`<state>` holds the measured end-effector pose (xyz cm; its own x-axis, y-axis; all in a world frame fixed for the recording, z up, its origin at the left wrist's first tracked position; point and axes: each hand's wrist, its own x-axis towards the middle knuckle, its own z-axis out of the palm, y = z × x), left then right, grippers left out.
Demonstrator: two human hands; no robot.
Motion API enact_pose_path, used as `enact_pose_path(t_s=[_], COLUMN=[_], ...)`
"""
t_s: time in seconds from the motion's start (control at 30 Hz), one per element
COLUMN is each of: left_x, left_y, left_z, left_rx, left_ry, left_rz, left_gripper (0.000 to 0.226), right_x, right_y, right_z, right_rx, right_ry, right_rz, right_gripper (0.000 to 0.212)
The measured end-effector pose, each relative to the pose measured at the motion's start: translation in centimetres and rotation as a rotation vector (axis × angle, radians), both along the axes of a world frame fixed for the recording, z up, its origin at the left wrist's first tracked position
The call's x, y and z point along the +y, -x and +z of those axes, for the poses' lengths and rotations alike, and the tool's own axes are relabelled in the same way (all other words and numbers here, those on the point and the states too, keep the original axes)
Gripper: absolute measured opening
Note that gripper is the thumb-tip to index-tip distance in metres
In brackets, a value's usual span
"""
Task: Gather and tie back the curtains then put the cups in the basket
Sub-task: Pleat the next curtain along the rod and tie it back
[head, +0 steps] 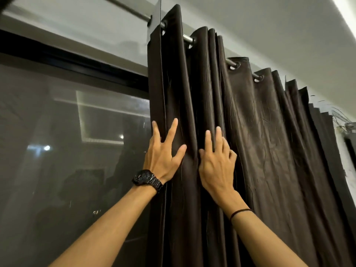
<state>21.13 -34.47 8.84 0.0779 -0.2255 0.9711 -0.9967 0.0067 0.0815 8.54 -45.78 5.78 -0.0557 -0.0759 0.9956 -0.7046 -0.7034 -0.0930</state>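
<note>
A dark brown eyelet curtain [260,141] hangs in folds from a metal rod [187,38] on the right half of the view. My left hand [163,155], with a black watch on its wrist, lies flat with spread fingers on the curtain's left edge folds. My right hand [217,162] rests on the folds just beside it, index and middle fingers straight, the other fingers bent against the cloth. No cups or basket are in view.
A dark window [73,151] with a black frame fills the left side and reflects room lights. The white ceiling [289,26] runs above the rod. Some wires and a dark object [349,132] sit at the far right edge.
</note>
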Motion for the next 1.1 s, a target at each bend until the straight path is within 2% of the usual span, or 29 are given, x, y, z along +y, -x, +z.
enact_pose_path(t_s=[0.13,0.2,0.3,0.4,0.53,0.63,0.73,0.83,0.9,1.0,1.03,1.1], left_x=[0.0,0.0,0.4,1.3,2.8,3.8,5.0,6.6,7.9,9.9,10.3,10.7], left_y=[0.2,0.1,0.4,1.0,1.0,-0.2,-0.7,-1.0,-2.2,-3.7,-3.8,-3.5], left_z=[1.5,2.5,3.9,4.9,5.8,6.9,8.0,8.6,9.2,9.8,9.8,9.7], left_rx=[0.013,-0.002,-0.005,-0.016,0.004,0.075,0.125,0.140,0.176,0.173,0.155,0.119], left_ry=[0.048,0.051,0.055,0.022,-0.016,-0.073,-0.062,0.014,0.111,0.119,0.088,0.044], left_rz=[-0.091,-0.118,-0.146,-0.129,-0.125,-0.124,-0.143,-0.253,-0.334,-0.293,-0.286,-0.298], left_gripper=[0.090,0.094,0.088,0.090,0.098,0.092,0.085,0.075,0.077,0.075,0.076,0.079], right_x=[-2.1,-2.6,-2.7,-2.3,-2.2,-1.2,2.7,8.9,11.4,11.6,11.2,10.1], right_y=[1.1,1.3,1.3,1.1,0.7,-0.5,-3.6,-7.2,-7.7,-5.8,-5.0,-3.4], right_z=[1.6,2.3,3.7,5.1,6.7,7.7,8.3,9.3,10.7,12.0,12.0,11.8], right_rx=[-0.162,-0.149,-0.142,-0.185,-0.225,-0.280,-0.279,-0.161,-0.001,0.200,0.196,0.031], right_ry=[-0.154,-0.175,-0.195,-0.164,-0.079,-0.039,0.117,0.312,0.367,0.348,0.299,0.165], right_rz=[-0.028,-0.002,0.121,0.137,0.130,0.126,0.159,0.447,0.560,0.553,0.568,0.635], right_gripper=[0.064,0.058,0.051,0.047,0.016,0.006,0.012,0.016,0.018,0.022,0.029,0.042])
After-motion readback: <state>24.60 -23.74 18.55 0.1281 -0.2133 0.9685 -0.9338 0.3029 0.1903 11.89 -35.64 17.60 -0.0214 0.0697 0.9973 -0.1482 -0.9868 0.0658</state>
